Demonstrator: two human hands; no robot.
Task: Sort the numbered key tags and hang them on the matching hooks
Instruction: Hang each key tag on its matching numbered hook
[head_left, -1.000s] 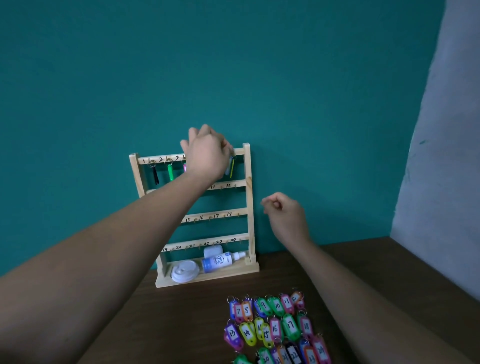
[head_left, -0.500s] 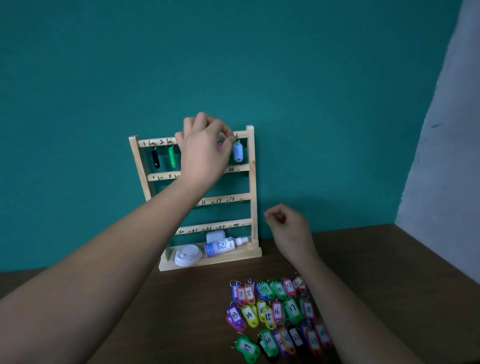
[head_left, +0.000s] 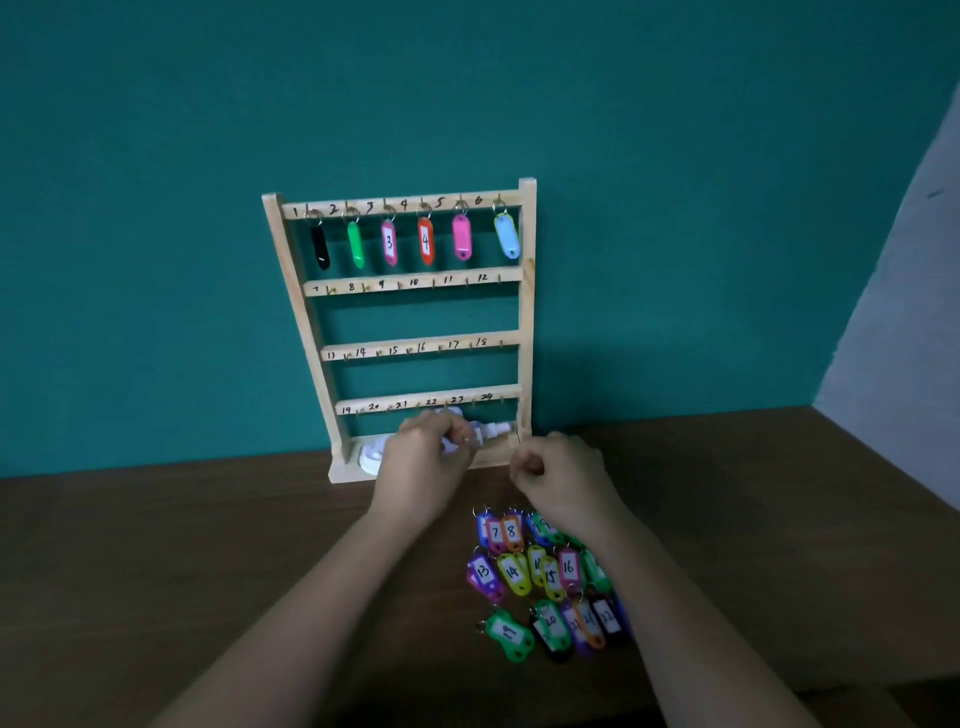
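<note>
Since dropping from the top hooks, left hand grip is unclear; right hand fisted.

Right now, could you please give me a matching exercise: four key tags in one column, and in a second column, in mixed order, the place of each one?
Things:
1. black plastic key tag
2. light blue plastic key tag
3. green plastic key tag marked 19
4. orange plastic key tag marked 4

Places:
A. lying on the brown wooden table
B. right end of the top rail of the pale wooden rack
C. top rail, between the pink tag marked 3 and the bright pink tag
D. left end of the top rail

Pairs: 1-D, 2-B, 3-A, 4-C.
</note>
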